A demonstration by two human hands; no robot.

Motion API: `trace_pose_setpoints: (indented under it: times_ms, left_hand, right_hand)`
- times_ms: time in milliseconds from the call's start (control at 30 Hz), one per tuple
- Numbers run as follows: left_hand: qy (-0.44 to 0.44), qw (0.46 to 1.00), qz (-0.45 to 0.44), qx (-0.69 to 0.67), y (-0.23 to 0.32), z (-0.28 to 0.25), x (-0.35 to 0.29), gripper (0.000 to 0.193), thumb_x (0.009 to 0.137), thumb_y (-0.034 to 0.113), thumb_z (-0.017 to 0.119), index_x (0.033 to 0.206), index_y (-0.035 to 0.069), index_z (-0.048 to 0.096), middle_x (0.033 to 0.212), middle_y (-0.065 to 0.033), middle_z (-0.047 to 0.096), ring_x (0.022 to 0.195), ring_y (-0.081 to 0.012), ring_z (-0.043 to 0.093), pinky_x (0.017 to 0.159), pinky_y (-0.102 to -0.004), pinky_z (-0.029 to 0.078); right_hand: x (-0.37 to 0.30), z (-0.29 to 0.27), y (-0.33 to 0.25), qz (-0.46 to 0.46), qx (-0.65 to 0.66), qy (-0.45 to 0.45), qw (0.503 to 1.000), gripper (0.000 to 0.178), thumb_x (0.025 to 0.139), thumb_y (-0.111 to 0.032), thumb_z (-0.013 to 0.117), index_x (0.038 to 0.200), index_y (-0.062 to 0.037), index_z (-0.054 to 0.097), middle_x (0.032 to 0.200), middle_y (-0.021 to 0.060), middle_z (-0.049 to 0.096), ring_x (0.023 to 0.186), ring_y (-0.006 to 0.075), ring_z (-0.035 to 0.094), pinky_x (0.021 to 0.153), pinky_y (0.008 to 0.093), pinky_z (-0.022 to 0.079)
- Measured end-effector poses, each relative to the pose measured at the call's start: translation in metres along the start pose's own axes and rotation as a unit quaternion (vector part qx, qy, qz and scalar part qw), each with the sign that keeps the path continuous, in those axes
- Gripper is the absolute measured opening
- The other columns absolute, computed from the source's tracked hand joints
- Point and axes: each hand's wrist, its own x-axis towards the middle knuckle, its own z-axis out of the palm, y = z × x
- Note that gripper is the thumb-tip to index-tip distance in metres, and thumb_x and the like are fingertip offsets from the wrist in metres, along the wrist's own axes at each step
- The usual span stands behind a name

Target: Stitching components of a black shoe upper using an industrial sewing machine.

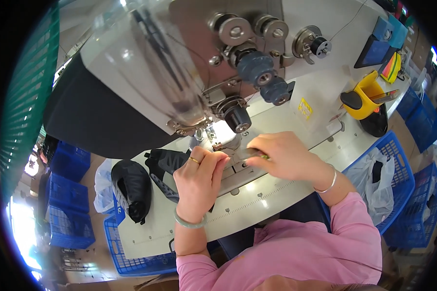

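My left hand [197, 182] is closed in a pinch just in front of the needle area of a sewing machine [218, 92]; what its fingertips hold is too small to make out. Level with it on the right, my right hand [284, 156] is wrapped around a small tool, mostly hidden, of which a yellow-green bit [264, 156] shows. The hands are apart. A black shoe upper [167, 162] lies beside and partly behind my left hand. Farther left, another black shoe upper [131, 186] rests on the white machine table [257, 199].
A yellow holder [366, 94] with tools stands at the table's right end. Blue baskets flank the table: one with plastic bags [383, 179] at right, another [126, 252] under the left edge. A dark panel [97, 111] stands left of the machine head, and blue crates [70, 208] stand on the floor.
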Motion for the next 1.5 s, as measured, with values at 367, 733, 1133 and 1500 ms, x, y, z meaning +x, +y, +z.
trace_pose_setpoints:
  times_ms: [367,733,1133,1500]
  left_hand:
    - [0.211,0.973,-0.05,0.08,-0.01,0.001,0.004,0.011,0.076,0.001,0.079,0.084,0.006,0.073,0.065,-0.0001,0.056,0.047,-0.0087,0.046,0.044,-0.0238,0.036]
    - [0.277,0.956,-0.011,0.099,-0.014,0.008,0.005,0.008,0.079,0.001,0.077,0.085,0.004,0.073,0.068,0.0005,0.06,0.048,-0.0043,0.04,0.043,-0.0201,0.029]
    - [0.276,0.958,-0.01,0.081,-0.014,0.007,0.004,0.007,0.081,0.001,0.077,0.087,0.002,0.073,0.069,0.0001,0.059,0.051,-0.0037,0.04,0.044,-0.0189,0.028]
    - [0.244,0.966,-0.015,0.087,-0.016,0.008,0.005,0.008,0.079,-0.001,0.075,0.087,0.001,0.073,0.071,-0.0011,0.061,0.049,-0.0048,0.043,0.045,-0.0197,0.032]
  right_hand:
    - [0.031,-0.017,-0.017,-0.02,-0.111,-0.041,0.993,0.032,0.089,-0.03,0.064,0.074,-0.0017,0.063,0.068,0.0146,0.063,0.065,0.0325,0.065,0.058,0.0428,0.05]
    - [0.034,-0.019,-0.016,0.012,-0.066,0.077,0.995,0.03,0.087,-0.032,0.066,0.083,-0.0036,0.062,0.075,0.0101,0.065,0.066,0.0296,0.065,0.059,0.0395,0.049]
    - [0.035,-0.022,-0.017,0.015,-0.065,0.084,0.994,0.031,0.087,-0.032,0.067,0.079,-0.004,0.058,0.072,0.0098,0.064,0.064,0.03,0.064,0.057,0.0399,0.048]
    - [0.037,-0.013,-0.008,-0.015,-0.035,0.108,0.993,0.031,0.082,-0.032,0.072,0.078,-0.0042,0.059,0.07,0.0084,0.063,0.062,0.0284,0.063,0.056,0.039,0.048]
